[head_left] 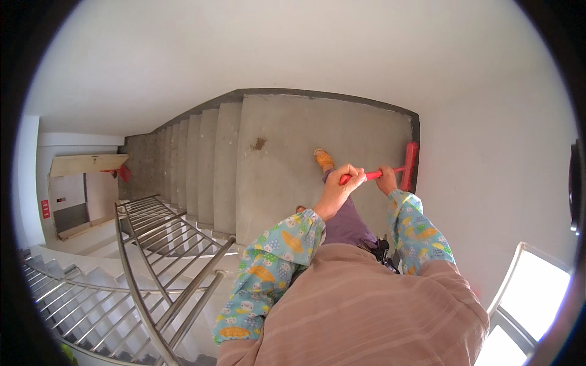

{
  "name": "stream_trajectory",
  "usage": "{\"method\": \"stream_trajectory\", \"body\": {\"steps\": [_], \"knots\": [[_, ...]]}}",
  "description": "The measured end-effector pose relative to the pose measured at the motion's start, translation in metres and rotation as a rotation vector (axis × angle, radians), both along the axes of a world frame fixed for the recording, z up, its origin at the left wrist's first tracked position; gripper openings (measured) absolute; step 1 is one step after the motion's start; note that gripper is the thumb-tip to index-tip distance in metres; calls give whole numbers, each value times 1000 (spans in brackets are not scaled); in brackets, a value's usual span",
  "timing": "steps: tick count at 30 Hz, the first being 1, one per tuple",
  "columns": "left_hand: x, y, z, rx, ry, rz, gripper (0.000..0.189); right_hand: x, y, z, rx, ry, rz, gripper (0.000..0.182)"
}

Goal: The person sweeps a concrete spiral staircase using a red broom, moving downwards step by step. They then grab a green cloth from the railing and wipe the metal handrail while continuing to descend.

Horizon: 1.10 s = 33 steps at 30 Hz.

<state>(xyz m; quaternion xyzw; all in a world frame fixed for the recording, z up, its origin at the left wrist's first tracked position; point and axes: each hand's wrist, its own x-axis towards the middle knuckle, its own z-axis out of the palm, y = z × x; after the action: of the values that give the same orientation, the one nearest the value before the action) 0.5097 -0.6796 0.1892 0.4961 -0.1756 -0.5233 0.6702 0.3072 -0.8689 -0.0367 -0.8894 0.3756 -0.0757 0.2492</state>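
Observation:
My left hand (339, 186) grips the end of the red handle of a broom (409, 167). Farther along the same handle, closer to the head, my right hand (387, 180) is closed around it. The red broom head rests along the dark skirting at the right edge of the concrete landing (284, 178). A small heap of brown dirt (259, 143) lies on the landing, left of my feet and near the top step. Patterned sleeve covers are on both my forearms.
Concrete stairs (206, 164) go down on the left, beside a metal railing (183, 311). A red dustpan-like object (124, 173) stands on the floor at the bottom. White walls (480, 151) bound the landing, and a bright window (533, 297) is at lower right.

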Motion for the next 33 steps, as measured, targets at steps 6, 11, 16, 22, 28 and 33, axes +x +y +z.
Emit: {"method": "stream_trajectory", "body": {"steps": [6,11,16,22,28,33], "knots": [[73,-24,-7,182,-23,283,16,130,-30,-50,100,-217,102,21],[175,17,49,245,-250,595,18,286,31,-14,221,-390,305,15],[238,49,117,276,-366,827,21,406,99,48,514,-482,457,15],[277,68,137,330,-443,1116,26,480,148,82,580,-438,494,13],[307,82,142,395,-483,1201,26,529,169,86,630,-431,614,12],[314,89,148,443,-479,1294,25,558,191,87,650,-387,698,11]]}}
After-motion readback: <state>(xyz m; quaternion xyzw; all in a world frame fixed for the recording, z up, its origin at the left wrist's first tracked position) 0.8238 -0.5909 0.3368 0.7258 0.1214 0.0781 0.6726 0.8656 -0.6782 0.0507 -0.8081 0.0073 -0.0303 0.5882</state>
